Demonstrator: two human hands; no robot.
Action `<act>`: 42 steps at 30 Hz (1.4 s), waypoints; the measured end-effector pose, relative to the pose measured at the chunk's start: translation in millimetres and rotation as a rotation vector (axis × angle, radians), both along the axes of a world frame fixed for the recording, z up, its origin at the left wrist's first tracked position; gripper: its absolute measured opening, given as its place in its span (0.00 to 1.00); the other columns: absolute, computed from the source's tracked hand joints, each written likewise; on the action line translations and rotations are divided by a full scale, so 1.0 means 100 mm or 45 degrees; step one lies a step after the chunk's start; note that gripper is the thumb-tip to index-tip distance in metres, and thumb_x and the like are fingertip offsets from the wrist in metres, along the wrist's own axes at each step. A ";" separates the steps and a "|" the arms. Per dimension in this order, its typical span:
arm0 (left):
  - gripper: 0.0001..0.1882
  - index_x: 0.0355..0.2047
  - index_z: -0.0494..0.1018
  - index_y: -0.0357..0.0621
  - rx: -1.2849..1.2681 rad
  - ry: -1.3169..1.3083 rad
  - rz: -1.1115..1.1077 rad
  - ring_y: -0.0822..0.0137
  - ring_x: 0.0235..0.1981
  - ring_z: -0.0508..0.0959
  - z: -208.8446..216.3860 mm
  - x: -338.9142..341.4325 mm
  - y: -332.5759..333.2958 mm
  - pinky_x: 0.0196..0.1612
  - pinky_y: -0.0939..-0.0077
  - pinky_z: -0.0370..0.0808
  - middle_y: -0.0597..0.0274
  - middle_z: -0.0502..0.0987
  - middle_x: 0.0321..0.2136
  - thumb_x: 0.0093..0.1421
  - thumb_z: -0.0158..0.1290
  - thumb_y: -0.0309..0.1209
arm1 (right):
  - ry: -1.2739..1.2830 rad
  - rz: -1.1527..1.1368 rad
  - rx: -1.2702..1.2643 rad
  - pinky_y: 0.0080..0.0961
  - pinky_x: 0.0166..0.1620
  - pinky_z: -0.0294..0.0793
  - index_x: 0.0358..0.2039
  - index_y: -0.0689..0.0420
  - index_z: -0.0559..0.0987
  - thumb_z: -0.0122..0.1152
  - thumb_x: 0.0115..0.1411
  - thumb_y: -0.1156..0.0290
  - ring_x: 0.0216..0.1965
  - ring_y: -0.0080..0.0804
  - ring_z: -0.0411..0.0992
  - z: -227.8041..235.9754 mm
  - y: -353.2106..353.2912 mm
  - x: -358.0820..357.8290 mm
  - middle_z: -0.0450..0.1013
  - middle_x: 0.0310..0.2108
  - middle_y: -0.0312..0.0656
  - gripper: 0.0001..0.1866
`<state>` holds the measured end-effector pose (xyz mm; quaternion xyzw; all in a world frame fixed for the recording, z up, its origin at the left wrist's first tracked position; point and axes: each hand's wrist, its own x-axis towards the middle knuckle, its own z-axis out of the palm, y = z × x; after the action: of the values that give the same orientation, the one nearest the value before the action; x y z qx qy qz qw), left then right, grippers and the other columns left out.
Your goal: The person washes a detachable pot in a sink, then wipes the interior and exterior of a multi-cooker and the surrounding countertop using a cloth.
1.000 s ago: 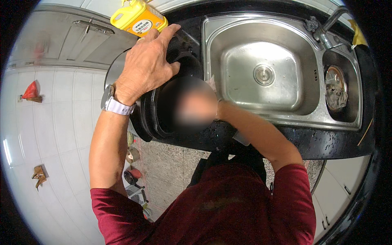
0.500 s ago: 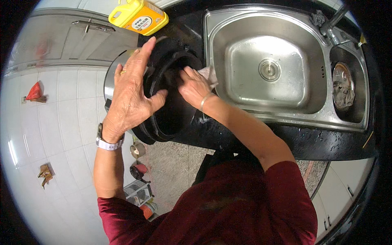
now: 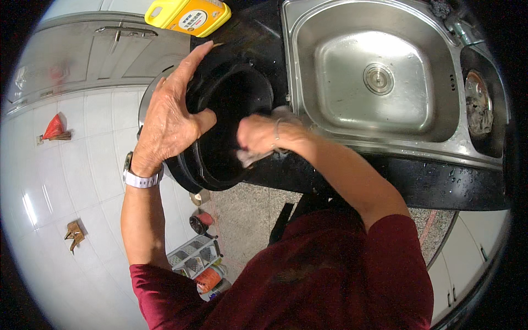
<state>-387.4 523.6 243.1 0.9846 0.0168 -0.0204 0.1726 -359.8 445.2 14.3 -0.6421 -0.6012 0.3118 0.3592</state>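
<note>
your left hand [image 3: 175, 118] lies along the left side of the black round-mouthed pot [image 3: 184, 171], its fingers stretched out and its thumb spread apart over the rim; how hard it presses, i cannot tell. your right hand [image 3: 264, 133] is blurred, with its fingers curled around a pale cloth [image 3: 250, 158] — the cloth sticks out from the fist at the right side of the pot's mouth. the pot sits near the left edge of the stainless-steel sink [image 3: 352, 104], on the black countertop [image 3: 440, 179], which has water drops on its front strip. beyond your left fingertips is a yellow handled plastic jug [image 3: 190, 19]. in the small right basin lies a crumpled grey rag [image 3: 479, 120] — you wear a white-strapped wristwatch [image 3: 144, 180] on your left wrist.
</note>
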 end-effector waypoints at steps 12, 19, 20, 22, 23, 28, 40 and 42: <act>0.40 0.60 0.68 0.41 -0.175 0.118 0.064 0.62 0.56 0.74 -0.01 0.06 -0.07 0.62 0.71 0.66 0.53 0.76 0.53 0.40 0.50 0.17 | 1.222 -1.238 0.625 0.35 0.56 0.70 0.49 0.61 0.76 0.54 0.60 0.73 0.52 0.48 0.72 0.72 0.67 -0.09 0.75 0.49 0.52 0.17; 0.41 0.61 0.68 0.40 -0.290 0.068 0.060 0.66 0.57 0.72 -0.09 -0.01 -0.02 0.65 0.71 0.63 0.57 0.75 0.54 0.40 0.48 0.15 | 0.527 -0.985 0.580 0.35 0.58 0.69 0.52 0.58 0.75 0.58 0.60 0.69 0.55 0.43 0.72 0.80 0.54 -0.23 0.74 0.52 0.51 0.19; 0.41 0.61 0.68 0.40 -0.265 0.069 0.043 0.66 0.58 0.72 -0.09 0.02 -0.02 0.65 0.71 0.63 0.56 0.75 0.54 0.40 0.48 0.14 | 0.676 -0.939 0.741 0.35 0.58 0.69 0.51 0.59 0.76 0.59 0.59 0.70 0.55 0.42 0.72 0.84 0.52 -0.24 0.74 0.52 0.51 0.19; 0.41 0.61 0.67 0.39 -0.218 0.070 0.010 0.66 0.58 0.72 -0.11 0.06 -0.02 0.65 0.72 0.63 0.56 0.75 0.54 0.40 0.48 0.14 | 0.965 -0.830 1.062 0.35 0.57 0.69 0.50 0.59 0.76 0.60 0.58 0.71 0.55 0.40 0.72 0.89 0.49 -0.26 0.74 0.52 0.50 0.18; 0.41 0.61 0.67 0.39 -0.226 0.070 0.016 0.66 0.58 0.72 -0.10 0.06 -0.02 0.64 0.72 0.63 0.56 0.75 0.54 0.40 0.47 0.14 | 0.937 -0.784 1.075 0.35 0.57 0.69 0.50 0.59 0.76 0.59 0.59 0.72 0.55 0.39 0.72 0.90 0.50 -0.30 0.74 0.52 0.49 0.17; 0.41 0.61 0.67 0.38 -0.208 0.099 0.059 0.65 0.58 0.72 -0.04 0.05 -0.07 0.65 0.71 0.63 0.56 0.75 0.54 0.40 0.47 0.14 | 0.794 -0.588 1.029 0.32 0.59 0.66 0.51 0.59 0.74 0.57 0.60 0.75 0.54 0.34 0.70 0.87 0.59 -0.40 0.74 0.52 0.46 0.17; 0.41 0.61 0.66 0.36 -0.253 0.089 0.064 0.64 0.58 0.72 -0.09 0.06 -0.02 0.65 0.71 0.63 0.54 0.74 0.54 0.40 0.47 0.13 | 1.674 -1.144 0.829 0.28 0.50 0.75 0.49 0.60 0.76 0.53 0.64 0.72 0.46 0.29 0.74 0.51 0.72 -0.14 0.76 0.49 0.42 0.14; 0.41 0.61 0.66 0.37 -0.243 0.084 0.044 0.64 0.58 0.72 -0.11 0.08 -0.02 0.64 0.71 0.63 0.54 0.75 0.54 0.40 0.47 0.13 | 1.725 -1.102 0.941 0.27 0.52 0.74 0.51 0.59 0.75 0.50 0.66 0.71 0.48 0.28 0.73 0.60 0.86 -0.15 0.75 0.51 0.42 0.14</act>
<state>-379.8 521.9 232.5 0.9620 0.0373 -0.0515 0.2654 -374.6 531.2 74.4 -0.3334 -0.0259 0.2476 0.9093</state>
